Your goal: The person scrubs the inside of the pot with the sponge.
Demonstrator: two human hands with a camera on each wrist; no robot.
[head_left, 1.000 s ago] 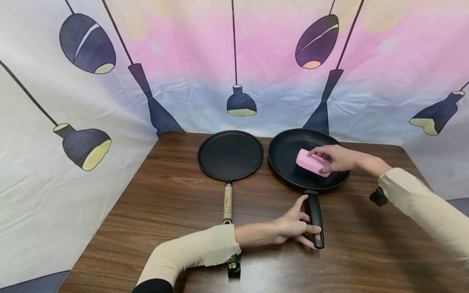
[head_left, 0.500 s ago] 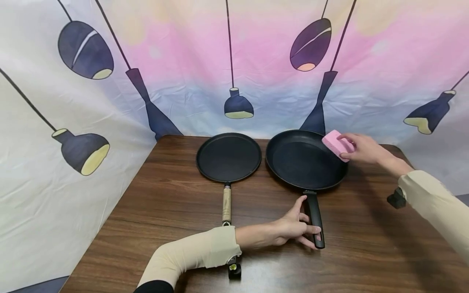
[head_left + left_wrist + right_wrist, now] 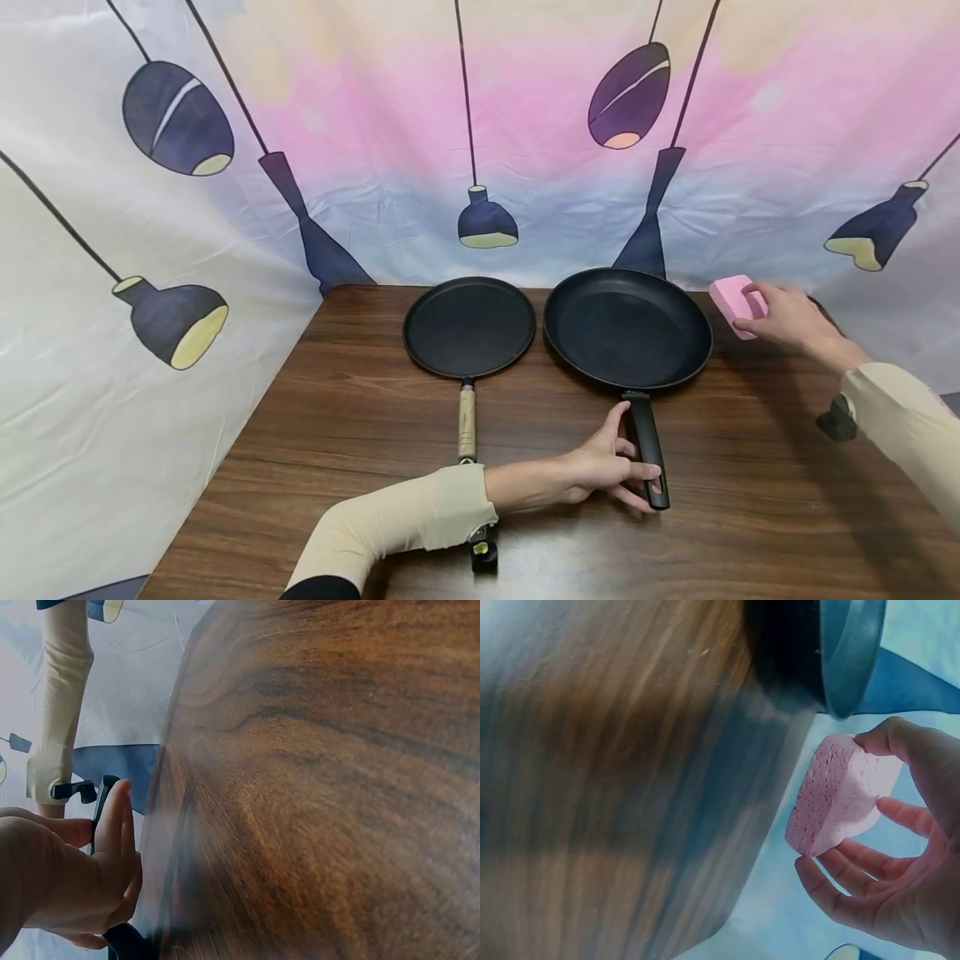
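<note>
A pink porous sponge (image 3: 738, 305) is held in my right hand (image 3: 797, 318), to the right of the black frying pan (image 3: 628, 329) and apart from its rim. In the right wrist view, thumb and fingers pinch the sponge (image 3: 840, 796) by its edges, with the table surface off to one side. My left hand (image 3: 600, 463) holds the frying pan's black handle (image 3: 643, 442), thumb near the pan end and fingers toward the tip. From the left wrist view, the left hand (image 3: 75, 874) has its fingers about that handle, most of which it hides.
Left of the frying pan lies a flat black crepe pan (image 3: 469, 328) with a wooden handle (image 3: 467, 421), its end next to my left sleeve (image 3: 420, 504). The brown wooden table (image 3: 337, 400) ends at the back against a cloth printed with lamps (image 3: 375, 108).
My right hand has lifted the sponge out of the frying pan and carried it right, past the rim. The left hand stays on the handle, and the pan keeps its place.
</note>
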